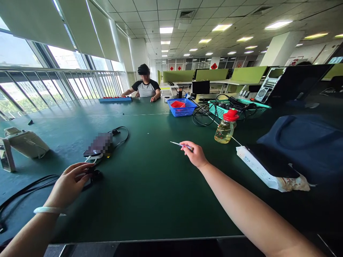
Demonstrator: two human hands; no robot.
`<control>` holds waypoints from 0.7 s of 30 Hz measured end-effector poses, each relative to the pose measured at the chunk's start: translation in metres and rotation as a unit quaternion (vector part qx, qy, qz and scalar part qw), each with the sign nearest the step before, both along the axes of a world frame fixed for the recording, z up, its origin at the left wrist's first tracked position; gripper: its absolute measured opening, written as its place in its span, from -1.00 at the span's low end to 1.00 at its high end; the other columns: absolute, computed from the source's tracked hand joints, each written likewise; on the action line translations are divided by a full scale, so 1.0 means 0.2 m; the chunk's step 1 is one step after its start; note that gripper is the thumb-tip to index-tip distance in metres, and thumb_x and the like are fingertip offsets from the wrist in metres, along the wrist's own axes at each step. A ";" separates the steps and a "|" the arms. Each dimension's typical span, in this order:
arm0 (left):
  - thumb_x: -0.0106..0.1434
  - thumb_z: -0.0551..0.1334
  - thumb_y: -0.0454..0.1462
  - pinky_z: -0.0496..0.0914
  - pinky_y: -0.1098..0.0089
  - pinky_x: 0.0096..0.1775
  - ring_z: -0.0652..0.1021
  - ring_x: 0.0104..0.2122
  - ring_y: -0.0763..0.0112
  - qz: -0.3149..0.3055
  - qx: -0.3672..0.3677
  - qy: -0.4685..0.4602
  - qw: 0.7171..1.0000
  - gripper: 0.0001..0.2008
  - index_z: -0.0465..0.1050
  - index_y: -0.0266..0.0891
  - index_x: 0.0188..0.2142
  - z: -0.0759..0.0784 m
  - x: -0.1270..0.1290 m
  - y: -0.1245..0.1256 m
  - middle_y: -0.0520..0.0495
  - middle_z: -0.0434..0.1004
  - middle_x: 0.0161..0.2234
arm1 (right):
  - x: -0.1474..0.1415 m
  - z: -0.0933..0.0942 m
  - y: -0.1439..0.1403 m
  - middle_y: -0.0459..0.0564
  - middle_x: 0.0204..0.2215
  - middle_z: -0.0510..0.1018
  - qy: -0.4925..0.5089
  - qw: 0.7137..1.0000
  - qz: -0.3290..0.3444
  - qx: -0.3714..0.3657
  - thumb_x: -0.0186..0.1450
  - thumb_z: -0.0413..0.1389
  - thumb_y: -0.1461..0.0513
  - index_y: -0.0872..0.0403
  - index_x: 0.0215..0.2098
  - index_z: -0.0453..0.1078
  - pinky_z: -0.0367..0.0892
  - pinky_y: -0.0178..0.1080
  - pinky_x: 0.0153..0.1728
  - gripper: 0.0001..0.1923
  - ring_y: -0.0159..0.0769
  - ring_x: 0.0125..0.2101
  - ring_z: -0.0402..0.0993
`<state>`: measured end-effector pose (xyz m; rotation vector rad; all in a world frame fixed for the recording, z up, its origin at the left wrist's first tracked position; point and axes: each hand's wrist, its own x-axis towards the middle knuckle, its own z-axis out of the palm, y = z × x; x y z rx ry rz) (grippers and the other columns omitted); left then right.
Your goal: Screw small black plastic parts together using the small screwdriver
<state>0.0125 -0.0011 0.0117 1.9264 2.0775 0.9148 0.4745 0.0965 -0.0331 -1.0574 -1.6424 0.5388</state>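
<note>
My right hand (195,154) is closed around a slim, pen-like tool (175,143). Its pale, pointed tip sticks out to the left, above the dark green table (150,200). At the left, my left hand (70,182) wears a pale bangle (47,210) and has its fingers curled over a small black device (97,175). Most of that device is hidden beneath the fingers, so its kind is unclear. Just beyond the left fingertips lies a phone (98,144) with a blurred screen, with white plugs at its near end and a black cable (127,134) beside it.
On the right lie a tissue pack (257,169), a dark blue bag (302,146) and a red-lidded bottle (225,130). Behind are a blue basket (182,111) and a green basket (218,110) with cables. A beige case (29,142) stands left. A person (146,87) sits across the table.
</note>
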 end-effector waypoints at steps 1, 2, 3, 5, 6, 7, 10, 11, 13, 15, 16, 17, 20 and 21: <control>0.19 0.09 -0.02 0.51 0.22 -0.04 0.59 -0.15 0.26 0.007 0.000 0.032 0.999 -0.57 0.48 -0.05 -0.01 0.00 0.01 0.01 0.00 0.44 0.08 | 0.00 0.00 0.00 0.00 -0.36 0.62 0.001 1.000 0.000 0.002 0.29 0.04 0.14 0.05 -0.17 0.50 0.43 -0.23 -0.33 -0.74 -0.27 -0.41 0.55; 0.19 0.07 -0.03 0.52 0.22 -0.06 0.60 -0.18 0.26 0.017 -0.003 0.066 0.998 -0.53 0.49 -0.10 0.01 0.01 0.03 0.01 -0.07 0.46 0.07 | 0.00 0.00 0.00 0.00 -0.36 0.62 0.003 1.000 0.000 0.004 0.29 0.04 0.14 0.06 -0.17 0.50 0.43 -0.23 -0.34 -0.74 -0.28 -0.41 0.54; 0.18 0.06 -0.04 0.52 0.22 -0.09 0.60 -0.22 0.26 0.027 -0.010 0.096 0.995 -0.50 0.50 -0.15 0.03 0.01 0.04 0.02 -0.13 0.47 0.05 | 0.00 -0.01 0.00 0.00 -0.36 0.62 0.005 1.000 -0.001 0.007 0.29 0.04 0.14 0.06 -0.17 0.50 0.43 -0.24 -0.34 -0.74 -0.28 -0.42 0.54; 0.20 0.02 -0.05 0.51 0.23 -0.12 0.59 -0.23 0.24 0.041 -0.022 0.144 0.988 -0.46 0.49 -0.19 0.06 0.01 0.05 0.03 -0.18 0.50 0.01 | 0.00 -0.01 0.01 0.01 -0.37 0.62 0.010 1.000 -0.003 0.011 0.29 0.05 0.13 0.07 -0.17 0.50 0.43 -0.24 -0.35 -0.73 -0.29 -0.42 0.54; 0.22 0.00 -0.05 0.50 0.22 -0.11 0.59 -0.21 0.22 0.045 -0.026 0.162 0.985 -0.46 0.49 -0.18 0.07 0.01 0.06 0.03 -0.18 0.50 0.01 | 0.00 -0.01 0.01 0.01 -0.37 0.62 0.013 1.000 -0.004 0.013 0.29 0.05 0.13 0.07 -0.17 0.50 0.42 -0.24 -0.36 -0.74 -0.29 -0.43 0.54; 0.24 -0.01 -0.04 0.49 0.21 -0.09 0.58 -0.18 0.20 0.048 -0.030 0.177 0.983 -0.46 0.49 -0.18 0.08 0.00 0.06 0.03 -0.19 0.50 0.01 | 0.00 -0.01 0.01 0.01 -0.37 0.62 0.015 1.000 -0.006 0.014 0.29 0.05 0.14 0.07 -0.17 0.50 0.42 -0.25 -0.36 -0.74 -0.29 -0.43 0.53; 0.27 -0.03 -0.04 0.44 0.18 -0.01 0.55 -0.10 0.15 0.048 -0.042 0.203 0.977 -0.45 0.48 -0.20 0.09 -0.02 0.05 0.04 -0.22 0.48 0.03 | 0.00 -0.01 0.01 0.01 -0.36 0.62 0.014 1.000 -0.011 0.014 0.29 0.05 0.14 0.06 -0.17 0.50 0.42 -0.25 -0.37 -0.74 -0.29 -0.43 0.53; 0.28 -0.04 -0.04 0.43 0.17 0.00 0.55 -0.09 0.14 0.046 -0.046 0.207 0.976 -0.45 0.47 -0.20 0.10 -0.03 0.04 0.05 -0.23 0.48 0.03 | 0.00 -0.01 0.01 0.01 -0.36 0.62 0.013 1.000 -0.011 0.014 0.29 0.05 0.14 0.06 -0.17 0.50 0.42 -0.25 -0.37 -0.74 -0.29 -0.43 0.53; 0.29 -0.06 -0.06 0.42 0.15 0.02 0.54 -0.07 0.13 0.043 -0.047 0.217 0.974 -0.45 0.46 -0.22 0.11 -0.04 0.03 0.05 -0.24 0.48 0.03 | 0.00 -0.01 0.01 0.01 -0.36 0.62 0.011 1.000 -0.010 0.012 0.29 0.05 0.14 0.06 -0.17 0.50 0.42 -0.25 -0.38 -0.74 -0.29 -0.43 0.53; 0.29 -0.07 -0.09 0.41 0.14 0.04 0.54 -0.06 0.11 0.036 -0.036 0.231 0.972 -0.45 0.46 -0.26 0.11 -0.05 0.02 0.06 -0.26 0.49 0.02 | 0.00 -0.01 0.01 0.01 -0.37 0.62 0.011 1.000 -0.011 0.011 0.29 0.05 0.14 0.06 -0.17 0.50 0.41 -0.25 -0.38 -0.74 -0.28 -0.43 0.53; 0.29 -0.08 -0.10 0.41 0.13 0.04 0.54 -0.06 0.11 0.031 -0.028 0.239 0.970 -0.44 0.46 -0.28 0.10 -0.06 0.02 0.06 -0.27 0.49 0.02 | 0.00 -0.01 0.01 0.01 -0.37 0.62 0.010 1.000 -0.010 0.011 0.29 0.05 0.14 0.07 -0.17 0.50 0.41 -0.25 -0.39 -0.74 -0.28 -0.43 0.53; 0.29 -0.08 -0.11 0.40 0.13 0.05 0.54 -0.06 0.10 0.025 -0.017 0.246 0.969 -0.43 0.46 -0.31 0.10 -0.06 0.01 0.06 -0.29 0.48 0.01 | 0.00 -0.01 0.01 0.01 -0.38 0.61 0.009 1.000 -0.009 0.010 0.29 0.05 0.15 0.07 -0.17 0.50 0.41 -0.25 -0.39 -0.74 -0.28 -0.44 0.53; 0.28 -0.09 -0.10 0.39 0.11 0.07 0.53 -0.07 0.09 0.013 0.010 0.263 0.965 -0.42 0.46 -0.37 0.09 -0.09 0.00 0.07 -0.32 0.48 0.00 | 0.00 0.00 0.01 0.01 -0.39 0.61 0.003 1.000 -0.004 0.006 0.30 0.05 0.14 0.07 -0.17 0.50 0.40 -0.25 -0.39 -0.75 -0.29 -0.45 0.52; 0.28 -0.09 -0.10 0.40 0.11 0.06 0.53 -0.07 0.09 0.012 0.018 0.265 0.964 -0.42 0.46 -0.37 0.08 -0.10 -0.01 0.08 -0.32 0.49 -0.01 | 0.00 0.00 0.01 0.01 -0.40 0.61 0.001 1.000 -0.002 0.004 0.30 0.05 0.14 0.07 -0.17 0.50 0.40 -0.25 -0.39 -0.75 -0.29 -0.45 0.51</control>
